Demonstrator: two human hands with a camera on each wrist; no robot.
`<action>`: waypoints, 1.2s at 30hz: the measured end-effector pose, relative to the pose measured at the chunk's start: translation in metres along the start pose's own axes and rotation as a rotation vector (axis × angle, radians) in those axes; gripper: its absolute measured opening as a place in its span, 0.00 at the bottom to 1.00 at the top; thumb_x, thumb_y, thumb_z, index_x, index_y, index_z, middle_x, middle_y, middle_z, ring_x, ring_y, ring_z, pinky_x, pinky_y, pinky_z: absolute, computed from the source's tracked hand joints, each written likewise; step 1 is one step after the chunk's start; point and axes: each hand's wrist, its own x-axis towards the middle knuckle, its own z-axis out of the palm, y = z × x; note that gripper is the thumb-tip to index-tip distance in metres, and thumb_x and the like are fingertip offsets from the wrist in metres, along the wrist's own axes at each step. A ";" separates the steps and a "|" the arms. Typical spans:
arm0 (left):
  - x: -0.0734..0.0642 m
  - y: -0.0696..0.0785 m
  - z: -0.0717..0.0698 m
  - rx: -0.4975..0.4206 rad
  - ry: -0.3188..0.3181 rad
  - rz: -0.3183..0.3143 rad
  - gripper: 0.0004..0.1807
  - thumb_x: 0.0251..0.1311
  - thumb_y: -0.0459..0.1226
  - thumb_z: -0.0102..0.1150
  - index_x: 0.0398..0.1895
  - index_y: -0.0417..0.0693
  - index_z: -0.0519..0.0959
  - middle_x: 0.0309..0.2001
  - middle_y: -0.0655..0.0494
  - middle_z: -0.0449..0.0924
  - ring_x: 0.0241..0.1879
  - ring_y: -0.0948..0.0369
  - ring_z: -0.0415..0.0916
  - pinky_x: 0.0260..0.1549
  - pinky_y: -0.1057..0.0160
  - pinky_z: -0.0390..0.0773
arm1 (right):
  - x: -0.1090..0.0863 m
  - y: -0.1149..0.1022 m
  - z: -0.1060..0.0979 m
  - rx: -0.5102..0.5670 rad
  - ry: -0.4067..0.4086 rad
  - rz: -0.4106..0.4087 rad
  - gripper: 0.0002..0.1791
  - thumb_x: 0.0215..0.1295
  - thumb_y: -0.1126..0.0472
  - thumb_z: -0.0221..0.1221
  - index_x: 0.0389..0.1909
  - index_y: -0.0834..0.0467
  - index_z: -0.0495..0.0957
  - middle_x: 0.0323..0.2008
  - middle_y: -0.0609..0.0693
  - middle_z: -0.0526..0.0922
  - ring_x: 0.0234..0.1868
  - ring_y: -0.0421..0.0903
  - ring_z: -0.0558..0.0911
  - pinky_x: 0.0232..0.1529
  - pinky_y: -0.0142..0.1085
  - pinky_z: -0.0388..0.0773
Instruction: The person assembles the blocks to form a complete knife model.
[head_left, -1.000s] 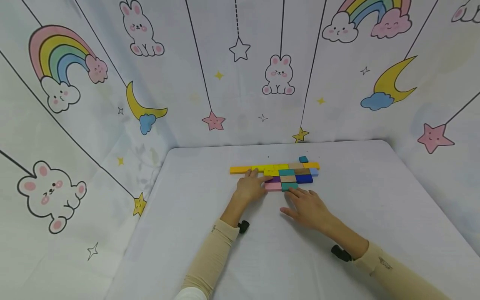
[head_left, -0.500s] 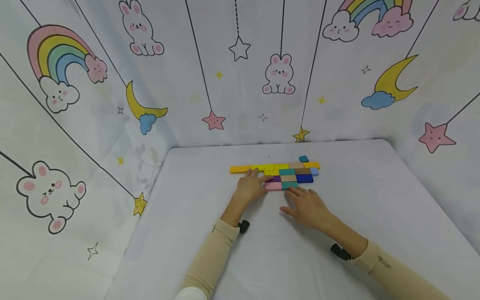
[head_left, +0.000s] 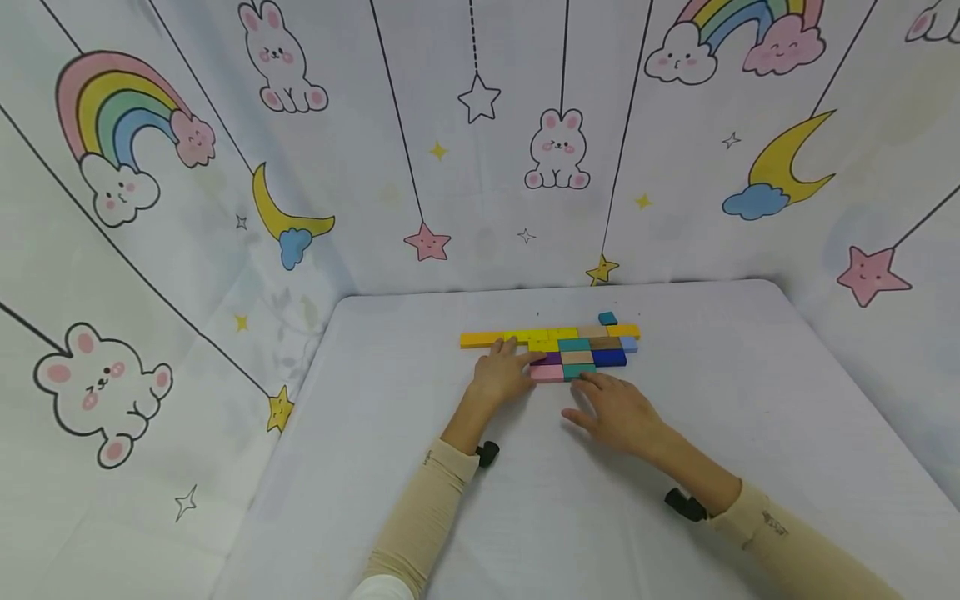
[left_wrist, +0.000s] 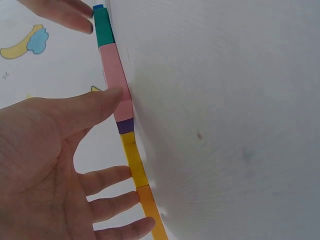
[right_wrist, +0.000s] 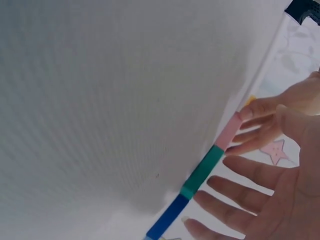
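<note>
Flat coloured blocks lie in rows against each other on the white table in the head view. My left hand (head_left: pixel 501 373) rests at their left side with fingers spread. In the left wrist view its thumb touches the pink block (left_wrist: pixel 116 80), and its other fingertips reach the yellow block (left_wrist: pixel 135 160) and orange block (left_wrist: pixel 154 210). A purple block (head_left: pixel 550 359) lies partly under its index finger. My right hand (head_left: pixel 618 415), fingers extended, is at the front edge by the teal block (head_left: pixel 579 372); whether it touches cannot be told.
A small teal block (head_left: pixel 607 318) sits behind the back row. Navy (head_left: pixel 608 357), brown (head_left: pixel 604 342) and light blue (head_left: pixel 628 344) blocks form the right side. A patterned cloth (head_left: pixel 480 192) hangs behind the table (head_left: pixel 390 467).
My right hand has shifted very slightly to the right, its fingers drawn a little closer together. The left hand and the blocks look unmoved.
</note>
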 end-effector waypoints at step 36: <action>-0.002 -0.001 -0.002 -0.039 -0.010 -0.008 0.30 0.74 0.53 0.59 0.77 0.79 0.67 0.83 0.49 0.53 0.81 0.45 0.48 0.71 0.38 0.68 | 0.069 0.074 -0.018 0.126 0.028 0.099 0.40 0.80 0.39 0.51 0.75 0.67 0.66 0.73 0.69 0.68 0.74 0.68 0.66 0.73 0.65 0.61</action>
